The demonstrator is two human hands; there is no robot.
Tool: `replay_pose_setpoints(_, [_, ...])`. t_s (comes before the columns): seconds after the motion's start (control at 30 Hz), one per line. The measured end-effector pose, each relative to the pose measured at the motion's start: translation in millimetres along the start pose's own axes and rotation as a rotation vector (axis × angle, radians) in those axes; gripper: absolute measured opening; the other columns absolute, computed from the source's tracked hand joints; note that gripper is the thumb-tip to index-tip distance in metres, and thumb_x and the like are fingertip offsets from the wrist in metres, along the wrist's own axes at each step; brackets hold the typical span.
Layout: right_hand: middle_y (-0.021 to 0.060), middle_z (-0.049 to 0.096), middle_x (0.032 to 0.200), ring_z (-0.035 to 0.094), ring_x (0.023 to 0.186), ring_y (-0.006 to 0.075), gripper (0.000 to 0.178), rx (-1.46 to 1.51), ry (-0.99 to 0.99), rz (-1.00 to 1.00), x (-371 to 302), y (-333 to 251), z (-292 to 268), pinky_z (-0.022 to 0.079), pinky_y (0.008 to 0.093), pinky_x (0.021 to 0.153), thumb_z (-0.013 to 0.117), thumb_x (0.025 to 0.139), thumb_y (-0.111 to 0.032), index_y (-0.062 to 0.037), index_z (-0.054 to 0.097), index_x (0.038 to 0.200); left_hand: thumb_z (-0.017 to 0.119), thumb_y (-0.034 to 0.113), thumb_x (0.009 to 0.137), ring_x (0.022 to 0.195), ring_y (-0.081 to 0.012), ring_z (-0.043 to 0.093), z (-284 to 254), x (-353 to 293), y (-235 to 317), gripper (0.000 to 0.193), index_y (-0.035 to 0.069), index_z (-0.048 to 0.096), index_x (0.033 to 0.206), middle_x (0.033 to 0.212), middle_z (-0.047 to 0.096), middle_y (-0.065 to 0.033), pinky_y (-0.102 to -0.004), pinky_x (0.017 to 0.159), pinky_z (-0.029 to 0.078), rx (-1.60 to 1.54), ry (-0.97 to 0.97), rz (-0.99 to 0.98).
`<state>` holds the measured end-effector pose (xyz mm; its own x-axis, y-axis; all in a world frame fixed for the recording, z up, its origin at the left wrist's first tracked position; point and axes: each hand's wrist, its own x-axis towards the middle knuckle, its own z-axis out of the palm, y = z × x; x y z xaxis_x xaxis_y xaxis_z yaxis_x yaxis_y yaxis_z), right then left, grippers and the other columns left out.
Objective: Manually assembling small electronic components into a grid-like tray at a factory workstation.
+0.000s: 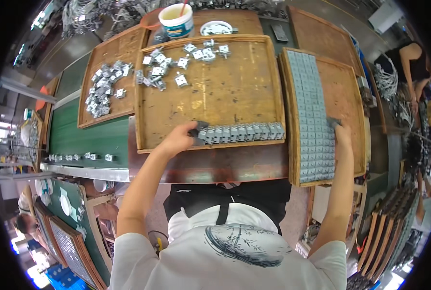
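Left hand (176, 140) at near-left corner of the middle wooden tray (239, 92), dark-covered fingertips against the left end of a row of boxy grey-white components (242, 133); grip looks narrow, but can't tell if it's clamping or just bracing. Right hand (342, 135) reaches into the right wooden tray (343, 79), dark-covered fingers at the right edge of a packed block of similar components (314, 111) – fingertips partly hidden, can't tell how tightly they're set.

Row runs along the near rim, its right end close to the tray's right rim. To handle it well, I'd press evenly from the end, keep the units face to face, and avoid any upward squeeze (the middle could buckle). On the packed block, light sideways pressure should keep the columns square.

In the way: the two trays' raised side walls, between row and block. Loose components (159, 70) lie jumbled at the middle tray's far left, clear of the row. Beyond: left wooden tray (123, 53) with another pile (104, 89), white bucket (177, 25) and white bowl (216, 29) behind, a few small parts (77, 157) along the green work surface's (89, 133) near edge. Co-worker's arm (409, 72) far right, well apart.
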<state>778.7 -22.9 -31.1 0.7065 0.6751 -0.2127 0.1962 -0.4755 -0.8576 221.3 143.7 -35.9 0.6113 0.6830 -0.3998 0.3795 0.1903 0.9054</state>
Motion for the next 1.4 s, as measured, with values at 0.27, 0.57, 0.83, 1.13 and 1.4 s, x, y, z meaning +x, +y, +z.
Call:
replay_pose_setpoints(0.27, [0.0069, 0.063, 0.088, 0.061, 0.076, 0.0157, 0.023, 0.301, 0.261, 0.145, -50, -73, 10, 0.047, 0.0288, 0.065, 0.062, 0.090, -0.008, -0.0037, 0.059, 0.112, 0.069, 0.004, 0.076, 0.093, -0.0288, 0.060, -38, 19, 69, 0.049, 0.007, 0.057, 0.123, 0.112, 0.060, -0.0108, -0.0379, 0.082, 0.051, 0.801, 0.486, 0.330])
replay_pose_setpoints(0.57, [0.0068, 0.066, 0.101, 0.064, 0.084, 0.0153, 0.032, 0.726, -0.077, -0.171, -124, -119, 69, 0.052, 0.0278, 0.069, 0.060, 0.096, -0.008, -0.0008, 0.058, 0.127, 0.066, 0.001, 0.071, 0.099, -0.0319, 0.059, -71, 90, 46, 0.036, 0.006, 0.055, 0.105, 0.111, 0.059, -0.0126, -0.0438, 0.084, 0.051, 1.319, 0.649, 0.387])
replay_pose_setpoints(0.83, [0.0061, 0.067, 0.099, 0.065, 0.082, 0.0145, 0.029, 0.584, -0.331, -0.157, -184, -122, 115, 0.054, 0.0289, 0.069, 0.071, 0.087, -0.003, 0.0001, 0.063, 0.114, 0.066, -0.003, 0.089, 0.095, -0.0128, 0.061, 2, 28, 71, 0.036, 0.002, 0.053, 0.123, 0.109, 0.064, -0.0060, -0.0249, 0.081, 0.049, 0.053, 0.485, 0.413])
replay_pose_setpoints(1.13, [0.0142, 0.069, 0.091, 0.070, 0.076, 0.0284, 0.025, -0.238, -0.433, -0.785, -250, -182, 141, 0.055, 0.0339, 0.067, 0.076, 0.080, -0.008, -0.0011, 0.064, 0.101, 0.063, -0.007, 0.088, 0.117, -0.0161, 0.055, 76, -88, 92, 0.039, -0.002, 0.059, 0.126, 0.126, 0.057, -0.0057, -0.0310, 0.099, 0.046, -0.374, 0.090, 0.378])
replay_pose_setpoints(1.4, [0.0125, 0.058, 0.082, 0.062, 0.072, 0.0340, 0.028, -0.316, -0.369, -0.934, -263, -177, 139, 0.050, 0.0400, 0.060, 0.079, 0.071, -0.006, -0.0005, 0.063, 0.094, 0.056, -0.008, 0.091, 0.117, -0.0166, 0.056, 100, -106, 101, 0.041, -0.001, 0.056, 0.131, 0.127, 0.054, -0.0071, -0.0296, 0.097, 0.048, -0.271, 0.104, 0.431])
